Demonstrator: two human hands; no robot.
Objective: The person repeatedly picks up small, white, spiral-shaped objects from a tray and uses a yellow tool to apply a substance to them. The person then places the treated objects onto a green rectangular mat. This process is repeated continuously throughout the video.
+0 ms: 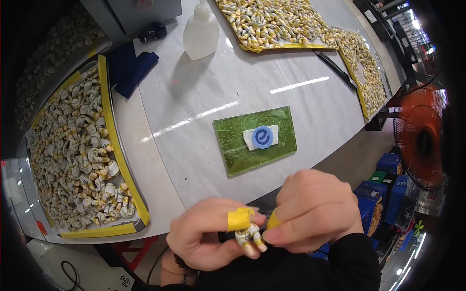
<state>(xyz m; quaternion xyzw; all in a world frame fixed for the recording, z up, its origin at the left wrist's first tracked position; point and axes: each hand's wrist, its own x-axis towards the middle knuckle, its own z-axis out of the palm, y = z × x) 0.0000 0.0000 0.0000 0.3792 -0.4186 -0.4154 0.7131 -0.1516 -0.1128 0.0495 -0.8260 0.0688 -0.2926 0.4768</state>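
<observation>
So the outfit here is pretty simple: a plain black top [276,274], with a long black sleeve [359,257] ending around the right wrist. The left forearm [171,272] is bare where it shows, with a dark bracelet [179,261] that looks kinda beaded, plus a bit of dark tattoo [184,279], too small to make out. Left hand [208,235] has bright yellow tape [239,219] wrapped round a finger, and the right hand [315,213] has a yellow finger wrap [273,219] too, mostly hidden.
</observation>
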